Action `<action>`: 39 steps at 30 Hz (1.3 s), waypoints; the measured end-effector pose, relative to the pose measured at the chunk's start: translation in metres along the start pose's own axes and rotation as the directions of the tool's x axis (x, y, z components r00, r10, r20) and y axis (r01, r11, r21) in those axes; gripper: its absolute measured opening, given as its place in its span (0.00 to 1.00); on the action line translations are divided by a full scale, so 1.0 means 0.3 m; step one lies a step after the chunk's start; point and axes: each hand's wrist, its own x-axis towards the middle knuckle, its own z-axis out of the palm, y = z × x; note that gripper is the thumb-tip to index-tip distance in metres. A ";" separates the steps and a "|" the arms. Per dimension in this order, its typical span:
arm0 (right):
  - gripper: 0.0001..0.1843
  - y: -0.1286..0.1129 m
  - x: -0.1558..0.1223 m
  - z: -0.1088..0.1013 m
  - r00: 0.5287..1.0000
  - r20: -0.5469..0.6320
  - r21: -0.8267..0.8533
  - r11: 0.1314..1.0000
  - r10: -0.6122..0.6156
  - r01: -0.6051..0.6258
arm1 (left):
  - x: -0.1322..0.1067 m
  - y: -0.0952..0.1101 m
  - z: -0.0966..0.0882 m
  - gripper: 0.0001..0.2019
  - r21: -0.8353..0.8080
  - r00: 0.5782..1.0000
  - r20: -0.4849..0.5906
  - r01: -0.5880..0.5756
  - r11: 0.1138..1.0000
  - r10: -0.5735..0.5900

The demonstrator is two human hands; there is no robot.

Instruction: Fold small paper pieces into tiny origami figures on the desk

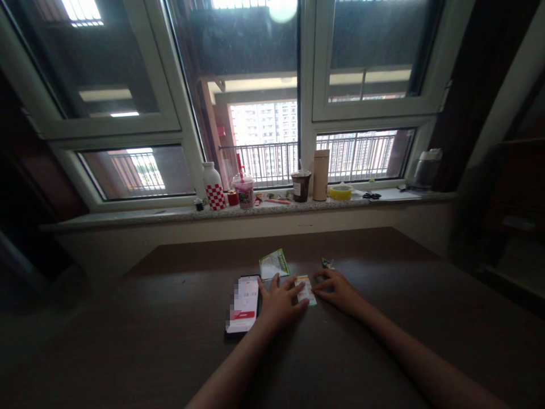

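Observation:
A small white packet (pixel 305 289) with green and orange print lies flat on the table between my two hands. My left hand (pixel 281 300) rests palm down with its fingers spread, two of them over the packet's left side. From the right, my right hand (pixel 339 289) reaches to the packet's right edge. Its fingers are bent and apart; whether they touch the edge is hard to tell. Just beyond my left fingertips is a larger green and white packet (pixel 274 264). A phone (pixel 244 307) with a lit screen lies beside my left hand, partly behind its thumb.
A small crumpled dark scrap (pixel 327 263) lies beyond my right hand on the brown table (pixel 170 341). Along the windowsill (pixel 179 213) stand a checkered bottle (pixel 214 187), a pink cup (pixel 244 190), a dark drink cup (pixel 301 186), a tan flask (pixel 321 176), yellow tape (pixel 340 193) and scissors (pixel 372 195).

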 end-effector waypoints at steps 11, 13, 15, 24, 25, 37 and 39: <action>0.11 -0.047 0.024 0.008 0.997 -0.011 -0.215 0.973 0.080 -0.080 | -0.002 0.005 -0.001 0.25 0.002 1.000 0.003 0.004 1.000 -0.004; 0.13 -0.052 0.027 0.013 0.995 -0.019 -0.248 0.964 0.094 -0.096 | -0.002 0.005 0.000 0.25 0.005 1.000 0.003 0.005 1.000 -0.005; 0.14 -0.060 0.029 0.016 0.994 -0.027 -0.279 0.954 0.104 -0.108 | -0.001 0.005 0.000 0.25 0.011 1.000 0.002 0.004 1.000 -0.004; 0.17 -0.101 0.030 0.022 0.987 -0.041 -0.361 0.918 0.158 -0.162 | -0.002 0.009 -0.008 0.26 0.034 1.000 0.015 0.004 0.999 -0.005; 0.18 -0.103 0.030 0.024 0.986 -0.045 -0.366 0.915 0.163 -0.168 | -0.003 0.010 -0.010 0.26 0.031 1.000 0.015 0.004 1.000 -0.004; 0.17 -0.072 0.032 0.043 0.983 -0.084 -0.300 0.937 0.164 -0.182 | -0.006 0.020 -0.021 0.26 0.051 0.999 0.040 0.017 0.999 -0.019; 0.15 -0.074 0.033 0.041 0.984 -0.083 -0.290 0.941 0.158 -0.176 | -0.005 0.017 -0.016 0.26 0.045 0.999 0.035 0.012 0.999 -0.014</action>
